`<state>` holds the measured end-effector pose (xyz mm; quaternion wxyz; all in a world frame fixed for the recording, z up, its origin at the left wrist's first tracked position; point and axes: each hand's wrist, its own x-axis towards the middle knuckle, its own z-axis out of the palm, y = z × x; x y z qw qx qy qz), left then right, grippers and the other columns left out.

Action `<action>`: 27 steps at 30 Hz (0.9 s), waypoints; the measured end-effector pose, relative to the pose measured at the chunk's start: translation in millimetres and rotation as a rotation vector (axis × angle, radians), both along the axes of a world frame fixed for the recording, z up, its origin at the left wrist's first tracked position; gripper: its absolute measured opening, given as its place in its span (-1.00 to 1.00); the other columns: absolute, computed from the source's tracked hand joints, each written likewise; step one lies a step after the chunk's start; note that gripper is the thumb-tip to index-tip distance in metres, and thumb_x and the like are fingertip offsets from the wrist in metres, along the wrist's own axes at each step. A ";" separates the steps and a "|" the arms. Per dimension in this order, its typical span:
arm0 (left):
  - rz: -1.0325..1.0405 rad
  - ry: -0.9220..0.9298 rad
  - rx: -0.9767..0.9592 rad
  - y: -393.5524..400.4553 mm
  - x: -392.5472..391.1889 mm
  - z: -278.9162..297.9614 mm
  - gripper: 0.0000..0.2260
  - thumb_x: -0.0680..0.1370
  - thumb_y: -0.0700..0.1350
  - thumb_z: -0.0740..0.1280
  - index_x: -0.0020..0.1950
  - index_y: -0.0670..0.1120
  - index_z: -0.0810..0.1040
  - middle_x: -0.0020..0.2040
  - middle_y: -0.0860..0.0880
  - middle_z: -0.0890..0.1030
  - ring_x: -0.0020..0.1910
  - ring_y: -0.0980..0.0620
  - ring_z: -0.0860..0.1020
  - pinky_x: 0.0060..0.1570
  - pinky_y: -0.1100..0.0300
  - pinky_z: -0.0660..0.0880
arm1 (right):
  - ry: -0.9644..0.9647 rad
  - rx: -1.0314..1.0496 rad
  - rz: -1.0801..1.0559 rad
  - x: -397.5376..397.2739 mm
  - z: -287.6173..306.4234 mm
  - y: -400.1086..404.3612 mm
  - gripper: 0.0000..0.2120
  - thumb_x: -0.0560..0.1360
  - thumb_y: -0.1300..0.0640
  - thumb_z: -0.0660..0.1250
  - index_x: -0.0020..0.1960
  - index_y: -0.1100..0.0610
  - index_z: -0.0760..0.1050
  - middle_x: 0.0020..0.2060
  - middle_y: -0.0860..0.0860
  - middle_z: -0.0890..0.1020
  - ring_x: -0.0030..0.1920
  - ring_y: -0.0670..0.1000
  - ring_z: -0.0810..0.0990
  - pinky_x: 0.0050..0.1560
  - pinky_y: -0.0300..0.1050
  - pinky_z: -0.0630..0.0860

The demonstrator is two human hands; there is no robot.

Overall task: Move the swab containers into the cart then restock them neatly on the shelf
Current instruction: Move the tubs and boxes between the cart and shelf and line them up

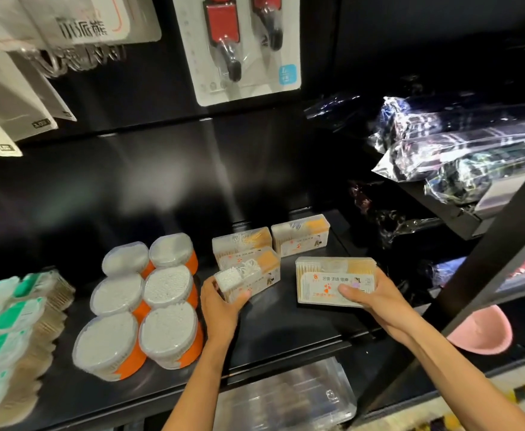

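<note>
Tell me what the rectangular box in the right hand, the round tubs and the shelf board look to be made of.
Rectangular box: clear, thin, glossy plastic by the look; the sticks inside show through.
Round tubs: clear plastic lids with white swab tips visible beneath, above orange bands, perhaps labels.
Shelf board: black, smooth, semi-gloss with soft reflections; likely painted metal or laminate, cannot tell which.

On the shelf (286, 334), six round tubs (143, 303) stand in two columns left of centre, with flat packs (12, 331) stacked at their left. Right of the tubs, three boxes (245, 259) sit in a front-to-back row; the left hand (220, 306) holds the front one. A fourth box (300, 234) stands behind and to the right. The right hand (376, 293) holds a fifth box (332, 281) just before it. Hanging packs (242, 48) are above; wrapped bundles (457, 150) lie on the shelves at right, a bowl (482, 331) below them.
</note>
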<state>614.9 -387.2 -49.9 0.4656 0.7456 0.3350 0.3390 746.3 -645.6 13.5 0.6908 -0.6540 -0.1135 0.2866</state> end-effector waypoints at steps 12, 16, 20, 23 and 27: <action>-0.003 -0.097 -0.077 2.7 6.6 -0.1 -0.49 0.38 -0.31 0.50 0.28 -0.06 0.46 0.12 0.09 0.56 0.10 0.19 0.51 0.08 0.36 0.43 | -0.015 -0.046 -0.057 16.0 -6.1 8.5 -0.38 0.36 0.29 0.51 0.34 0.17 0.33 0.17 0.11 0.60 0.21 0.09 0.58 0.31 0.15 0.45; -0.025 -0.098 -0.086 4.4 6.5 -2.0 -0.47 0.39 -0.30 0.49 0.28 0.00 0.43 0.12 0.12 0.56 0.08 0.33 0.50 0.07 0.42 0.43 | -0.014 -0.056 -0.068 18.2 -9.4 9.1 -0.38 0.36 0.29 0.51 0.34 0.17 0.33 0.17 0.11 0.61 0.20 0.09 0.58 0.30 0.15 0.46; -0.034 -0.109 -0.082 4.6 6.7 -1.4 -0.48 0.40 -0.32 0.49 0.25 0.04 0.43 0.10 0.16 0.56 0.07 0.36 0.50 0.02 0.49 0.43 | -0.015 -0.059 -0.061 20.5 -12.4 9.7 -0.38 0.36 0.30 0.51 0.35 0.18 0.34 0.18 0.12 0.60 0.21 0.10 0.57 0.30 0.16 0.45; -0.025 -0.104 -0.072 2.0 5.6 3.9 -0.49 0.39 -0.34 0.48 0.27 -0.05 0.45 0.10 0.13 0.56 0.08 0.27 0.51 -0.02 0.56 0.42 | -0.020 -0.064 -0.062 21.7 -13.7 10.0 -0.40 0.36 0.29 0.50 0.33 0.16 0.34 0.17 0.10 0.61 0.19 0.09 0.58 0.29 0.16 0.47; 0.123 -0.017 -0.026 -22.0 -5.0 4.3 -0.48 0.39 -0.25 0.51 0.30 -0.20 0.42 0.20 -0.08 0.51 0.19 0.02 0.48 0.17 0.31 0.43 | -0.031 -0.070 -0.076 25.3 -16.8 10.2 -0.40 0.35 0.27 0.52 0.32 0.14 0.35 0.15 0.07 0.61 0.18 0.06 0.59 0.26 0.12 0.49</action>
